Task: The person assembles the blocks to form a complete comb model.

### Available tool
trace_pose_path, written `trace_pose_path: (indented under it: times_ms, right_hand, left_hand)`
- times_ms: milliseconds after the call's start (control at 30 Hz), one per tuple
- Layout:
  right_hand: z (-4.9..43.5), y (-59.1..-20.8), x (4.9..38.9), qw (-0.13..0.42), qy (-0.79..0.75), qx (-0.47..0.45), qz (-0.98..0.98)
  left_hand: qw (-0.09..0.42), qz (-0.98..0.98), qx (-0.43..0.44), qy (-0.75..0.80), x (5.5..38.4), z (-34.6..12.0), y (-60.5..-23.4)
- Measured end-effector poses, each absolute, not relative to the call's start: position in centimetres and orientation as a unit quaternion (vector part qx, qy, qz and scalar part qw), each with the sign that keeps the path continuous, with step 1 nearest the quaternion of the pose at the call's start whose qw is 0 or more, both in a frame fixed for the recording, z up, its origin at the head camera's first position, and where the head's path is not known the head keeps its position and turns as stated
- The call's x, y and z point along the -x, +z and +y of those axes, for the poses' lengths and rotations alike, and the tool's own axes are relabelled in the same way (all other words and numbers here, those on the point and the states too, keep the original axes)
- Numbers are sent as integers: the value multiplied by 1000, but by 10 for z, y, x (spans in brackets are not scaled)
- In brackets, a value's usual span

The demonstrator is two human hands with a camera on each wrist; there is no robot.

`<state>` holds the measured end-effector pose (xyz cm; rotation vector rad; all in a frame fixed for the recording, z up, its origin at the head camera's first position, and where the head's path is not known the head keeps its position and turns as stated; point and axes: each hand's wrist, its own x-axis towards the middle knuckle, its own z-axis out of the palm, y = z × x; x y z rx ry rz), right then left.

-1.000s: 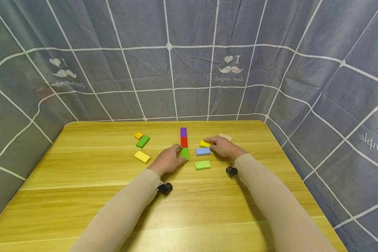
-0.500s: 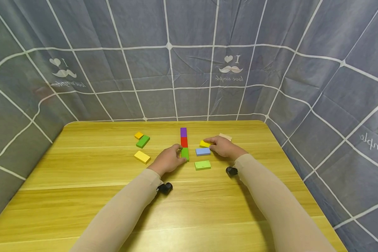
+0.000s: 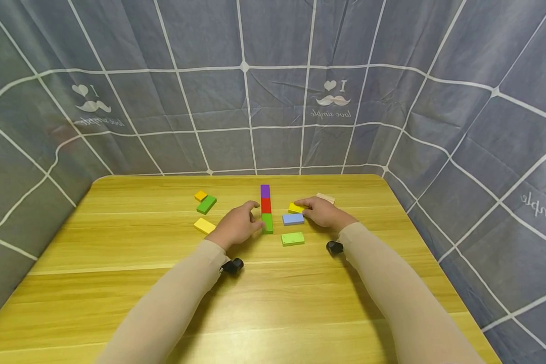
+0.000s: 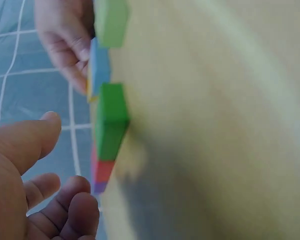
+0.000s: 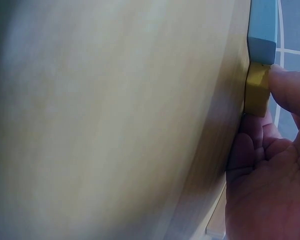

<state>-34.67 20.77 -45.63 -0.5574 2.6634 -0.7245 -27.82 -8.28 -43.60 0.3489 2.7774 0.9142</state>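
A purple block [image 3: 265, 191], a red block [image 3: 266, 206] and a green block [image 3: 267, 224] lie end to end in a straight row on the table. Just left of the green block is my left hand [image 3: 236, 225]; its fingers are spread and hold nothing, with a gap to the row in the left wrist view. My right hand [image 3: 323, 211] pinches a yellow block [image 5: 257, 90] between thumb and fingers, the block still down on the table. Directly in front of that sits a blue block [image 3: 293, 219], and nearer lies a light green block [image 3: 292, 239].
Left of the left hand are another yellow block [image 3: 204, 226], a second green block [image 3: 207, 205] and a small orange block [image 3: 200, 195]. Behind the right hand lies a plain wooden block [image 3: 325, 197]. A grey checked curtain [image 3: 277, 101] hangs around the wooden table [image 3: 273, 313].
My left hand has let go of the green block and drawn back a little to the left, its fingers opening. The right hand and the blocks look unmoved.
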Motion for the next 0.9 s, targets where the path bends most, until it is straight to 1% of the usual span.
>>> trace_pose_path:
  times_ms: [233, 400, 633, 900]
  right_hand:
    - [210, -456, 347, 161, -252, 195, 934]
    - [210, -456, 349, 161, -251, 198, 934]
    - [210, -458, 351, 159, -246, 201, 935]
    - [210, -459, 350, 160, -251, 202, 933]
  left_hand:
    - [60, 945, -105, 304, 293, -113, -420]
    - [53, 947, -75, 308, 305, -146, -417]
    - [71, 948, -39, 307, 317, -187, -417]
    - [97, 947, -17, 305, 327, -220, -430]
